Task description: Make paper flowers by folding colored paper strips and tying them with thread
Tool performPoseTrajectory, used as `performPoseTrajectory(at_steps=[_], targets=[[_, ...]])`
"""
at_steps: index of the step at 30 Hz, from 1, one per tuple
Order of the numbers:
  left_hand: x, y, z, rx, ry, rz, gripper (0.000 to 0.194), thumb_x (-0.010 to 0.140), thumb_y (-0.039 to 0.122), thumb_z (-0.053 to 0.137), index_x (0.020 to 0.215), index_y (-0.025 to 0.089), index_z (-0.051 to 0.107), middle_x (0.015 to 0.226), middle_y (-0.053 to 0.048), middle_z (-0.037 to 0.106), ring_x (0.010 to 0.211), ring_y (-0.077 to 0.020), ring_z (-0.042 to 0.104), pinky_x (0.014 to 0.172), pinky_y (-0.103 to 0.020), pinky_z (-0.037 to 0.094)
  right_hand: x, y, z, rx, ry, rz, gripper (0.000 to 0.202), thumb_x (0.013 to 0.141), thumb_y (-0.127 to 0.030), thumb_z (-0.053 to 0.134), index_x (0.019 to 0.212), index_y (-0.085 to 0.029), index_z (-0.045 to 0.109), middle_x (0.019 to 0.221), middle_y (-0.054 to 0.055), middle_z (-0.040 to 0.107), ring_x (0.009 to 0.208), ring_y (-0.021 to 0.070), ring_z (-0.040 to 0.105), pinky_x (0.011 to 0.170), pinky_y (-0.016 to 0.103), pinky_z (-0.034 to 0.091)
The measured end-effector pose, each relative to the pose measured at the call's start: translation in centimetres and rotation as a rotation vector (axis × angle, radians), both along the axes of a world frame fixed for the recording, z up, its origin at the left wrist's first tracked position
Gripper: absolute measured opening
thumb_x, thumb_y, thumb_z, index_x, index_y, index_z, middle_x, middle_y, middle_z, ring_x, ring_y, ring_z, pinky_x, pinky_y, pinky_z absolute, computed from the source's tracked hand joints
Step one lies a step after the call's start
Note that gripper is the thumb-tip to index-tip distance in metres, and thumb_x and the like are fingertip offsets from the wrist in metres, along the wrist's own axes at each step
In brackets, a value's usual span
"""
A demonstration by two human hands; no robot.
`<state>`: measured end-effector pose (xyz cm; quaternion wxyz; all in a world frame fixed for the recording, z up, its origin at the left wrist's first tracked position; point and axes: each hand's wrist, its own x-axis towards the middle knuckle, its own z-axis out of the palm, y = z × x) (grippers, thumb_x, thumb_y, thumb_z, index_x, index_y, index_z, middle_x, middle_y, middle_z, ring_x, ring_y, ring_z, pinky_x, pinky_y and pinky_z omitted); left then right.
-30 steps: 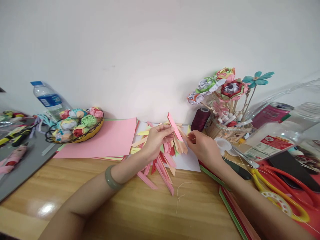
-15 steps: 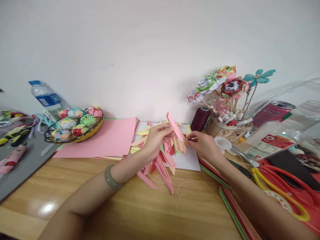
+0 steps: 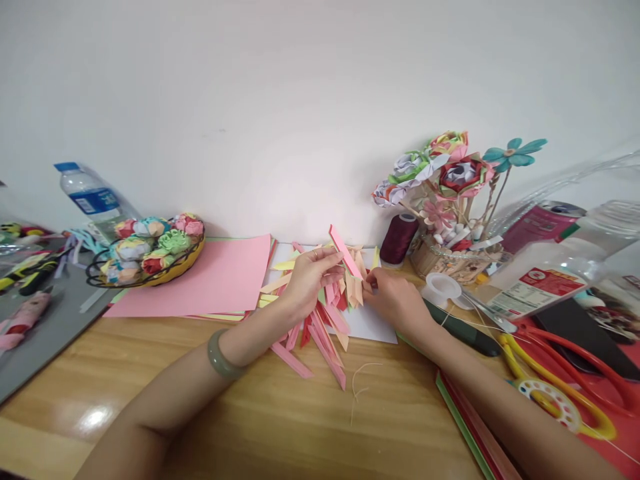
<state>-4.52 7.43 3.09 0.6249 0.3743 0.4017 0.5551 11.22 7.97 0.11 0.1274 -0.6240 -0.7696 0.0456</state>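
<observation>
My left hand (image 3: 313, 277) pinches a pink folded paper strip (image 3: 345, 252) between thumb and fingers, and the strip slants down to the right. Close to its lower end is my right hand (image 3: 395, 300), fingers bent and drawn together; what they hold, if anything, is hidden. Peach folded strips (image 3: 355, 290) show between the two hands. Underneath, a loose heap of pink, yellow, peach and red folded strips (image 3: 325, 343) lies over white paper (image 3: 377, 327) and spills onto the table.
Pink paper sheets (image 3: 230, 273) and a basket of paper flowers (image 3: 193, 257) are on the left, with a water bottle (image 3: 93, 193) behind. To the right stand dark thread (image 3: 399, 240), a flower pot (image 3: 445, 260), a plastic bottle (image 3: 545, 280) and scissors (image 3: 575, 343).
My right hand has moved left and slightly down, closer to the lower end of the pink strip. My left hand keeps hold of the strip, shifted slightly left.
</observation>
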Motion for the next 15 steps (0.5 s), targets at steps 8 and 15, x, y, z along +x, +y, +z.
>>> performPoseTrajectory(at_steps=[8,15], targets=[[0.00,0.11,-0.24,-0.002,-0.011,-0.010,0.018,0.060,0.024,0.070,0.069,0.012,0.061,0.065,0.000,0.057,0.060,-0.0079,0.054,0.064,-0.023,0.044,-0.11,-0.04,-0.12,0.064,-0.017,-0.017,0.007,0.075,-0.018,0.047,0.075,-0.018,0.054,0.077,0.005,0.061,0.064,0.0167,0.056,0.048,0.025,0.023],[0.03,0.03,-0.21,-0.006,-0.014,-0.006,0.017,0.061,0.024,0.070,0.068,0.013,0.060,0.064,0.001,0.056,0.061,-0.0078,0.055,0.065,-0.023,0.044,0.14,-0.10,0.72,0.170,0.085,-0.019,0.010,0.077,-0.024,0.047,0.072,-0.018,0.053,0.080,0.005,0.059,0.067,0.0162,0.056,0.054,0.024,0.032]])
